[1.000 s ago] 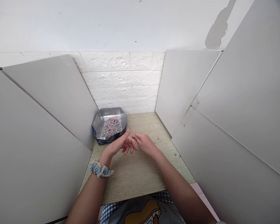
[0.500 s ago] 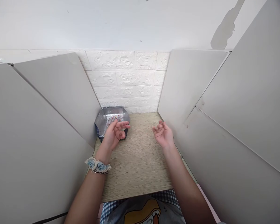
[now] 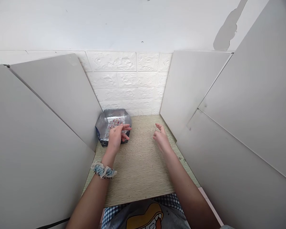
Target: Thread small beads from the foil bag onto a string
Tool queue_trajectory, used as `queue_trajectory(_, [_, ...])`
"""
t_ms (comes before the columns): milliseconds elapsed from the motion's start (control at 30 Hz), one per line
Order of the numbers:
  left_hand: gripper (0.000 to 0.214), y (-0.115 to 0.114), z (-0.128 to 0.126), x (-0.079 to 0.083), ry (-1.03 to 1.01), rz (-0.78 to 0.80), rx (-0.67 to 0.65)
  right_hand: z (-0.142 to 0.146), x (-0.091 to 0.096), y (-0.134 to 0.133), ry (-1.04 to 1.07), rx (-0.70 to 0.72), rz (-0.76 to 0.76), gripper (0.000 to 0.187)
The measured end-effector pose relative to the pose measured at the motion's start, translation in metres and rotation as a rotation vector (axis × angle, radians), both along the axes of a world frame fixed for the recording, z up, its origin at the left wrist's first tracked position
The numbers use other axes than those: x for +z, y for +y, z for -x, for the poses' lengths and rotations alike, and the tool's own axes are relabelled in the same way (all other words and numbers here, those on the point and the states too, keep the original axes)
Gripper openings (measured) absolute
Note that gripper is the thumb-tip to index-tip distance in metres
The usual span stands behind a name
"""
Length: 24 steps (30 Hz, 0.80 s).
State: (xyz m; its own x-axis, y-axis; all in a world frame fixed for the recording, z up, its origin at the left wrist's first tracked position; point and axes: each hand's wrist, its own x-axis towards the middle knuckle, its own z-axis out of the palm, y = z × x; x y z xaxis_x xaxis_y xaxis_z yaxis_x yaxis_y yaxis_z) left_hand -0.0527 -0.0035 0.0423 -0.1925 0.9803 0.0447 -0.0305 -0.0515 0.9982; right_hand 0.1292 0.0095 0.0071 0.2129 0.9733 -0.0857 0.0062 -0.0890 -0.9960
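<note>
My left hand (image 3: 117,135) hovers over the front edge of a silvery octagonal box (image 3: 104,120) filled with small coloured beads (image 3: 114,122). Its fingers are loosely spread and hold nothing that I can see. A blue lace scrunchie (image 3: 103,170) sits on that wrist. My right hand (image 3: 160,137) is raised above the right side of the wooden tabletop (image 3: 140,165), its fingers apart and empty, close to the right panel.
Grey panels (image 3: 50,105) stand on the left and on the right (image 3: 228,121), walling in the narrow table. A white brick-pattern wall (image 3: 128,82) closes the back. The table's front edge lies near my lap.
A second ago my hands were touching at the table's middle. They have parted: the left moved to the bead box, the right swung to the right and turned its palm down.
</note>
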Motion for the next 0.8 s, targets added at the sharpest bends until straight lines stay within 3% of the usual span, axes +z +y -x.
queue_trajectory(167, [0.043, -0.006, -0.006, -0.002, 0.061, 0.039, -0.299, 0.018, 0.005, -0.016, -0.447, 0.197, -0.165, 0.063])
queue_trajectory(233, [0.042, -0.008, -0.008, -0.004, 0.069, 0.055, -0.417, 0.025, 0.005, -0.02, -0.435, 0.337, -0.205, 0.062])
queue_trajectory(300, [0.042, -0.009, -0.01, -0.006, 0.083, 0.072, -0.517, 0.03, 0.002, -0.022, -0.342, 0.479, -0.223, 0.043])
queue_trajectory(367, [0.043, -0.009, -0.01, -0.007, 0.099, 0.083, -0.579, 0.03, -0.001, -0.02, -0.244, 0.53, -0.206, 0.025])
queue_trajectory(433, [0.043, -0.009, -0.01, -0.007, 0.096, 0.082, -0.586, 0.027, -0.003, -0.016, -0.123, 0.467, -0.175, 0.026])
queue_trajectory(633, [0.04, -0.006, -0.003, -0.005, 0.044, 0.084, -0.482, 0.01, 0.005, -0.007, 0.319, 0.088, -0.15, 0.023])
queue_trajectory(733, [0.04, -0.006, -0.002, -0.005, 0.062, 0.098, -0.457, 0.006, 0.009, -0.008, 0.151, 0.01, -0.204, 0.019])
queue_trajectory(800, [0.04, -0.006, -0.002, -0.005, 0.071, 0.101, -0.5, 0.007, 0.01, -0.012, -0.088, 0.114, -0.273, 0.026])
